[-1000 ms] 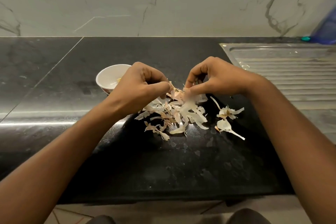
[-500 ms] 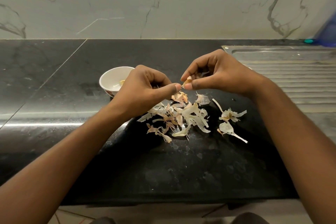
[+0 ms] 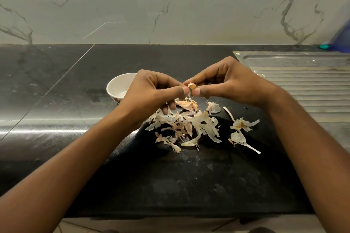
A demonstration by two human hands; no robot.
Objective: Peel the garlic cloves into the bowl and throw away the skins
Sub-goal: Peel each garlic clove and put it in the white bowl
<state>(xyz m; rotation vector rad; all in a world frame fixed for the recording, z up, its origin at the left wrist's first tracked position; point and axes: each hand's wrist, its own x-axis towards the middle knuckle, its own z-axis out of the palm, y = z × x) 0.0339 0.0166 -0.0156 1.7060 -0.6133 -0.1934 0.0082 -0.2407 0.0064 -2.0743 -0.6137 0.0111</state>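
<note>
Both hands, left hand (image 3: 151,92) and right hand (image 3: 227,81), pinch one garlic clove (image 3: 191,86) mid-peel, a few cloves already in the bowl (image 3: 115,85), skins (image 3: 189,125) piled unthrown on the tabletop (image 3: 75,100).

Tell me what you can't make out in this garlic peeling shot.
- Bowl, head view: the left hand covers its right side, hiding most contents.
- Clove, head view: fingertips of the left hand and right hand cover it; remaining skin unclear.
- Blue object, head view: blurred, cut by the right edge.
</note>
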